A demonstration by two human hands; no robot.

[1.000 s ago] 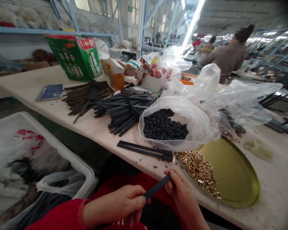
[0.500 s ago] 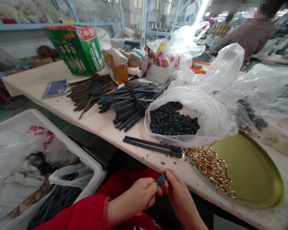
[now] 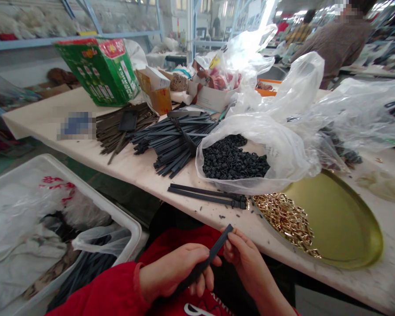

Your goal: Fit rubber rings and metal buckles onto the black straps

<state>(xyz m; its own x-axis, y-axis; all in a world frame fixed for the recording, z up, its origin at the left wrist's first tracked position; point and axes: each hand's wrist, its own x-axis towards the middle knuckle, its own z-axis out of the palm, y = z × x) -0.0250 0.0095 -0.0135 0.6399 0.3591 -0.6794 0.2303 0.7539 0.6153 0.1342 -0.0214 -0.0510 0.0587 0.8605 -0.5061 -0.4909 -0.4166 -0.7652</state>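
A dark, flat strap (image 3: 220, 242) runs up and to the right between my hands, over my lap. My left hand (image 3: 176, 265) is closed around its lower part, thumb on top and some fingertips showing below. My right hand (image 3: 245, 254) pinches it near the upper end. On the table edge ahead lie two dark straps (image 3: 200, 195) with small loops at their right ends. Behind them, an open clear plastic bag (image 3: 283, 162) holds many small black loops (image 3: 233, 160). Gold buckles (image 3: 286, 224) are heaped on the left side of a gold oval tray (image 3: 345, 219).
Bundles of dark straps (image 3: 174, 142) and brownish straps (image 3: 113, 125) lie farther back, near a green box (image 3: 98, 72) and an open carton (image 3: 154, 92). A white bin (image 3: 136, 232) with bags stands at lower left. A person (image 3: 332, 41) is at upper right.
My left hand has slid down and left along the strap, so a longer length shows between the hands. My right hand stays near its end. The view has shifted slightly.
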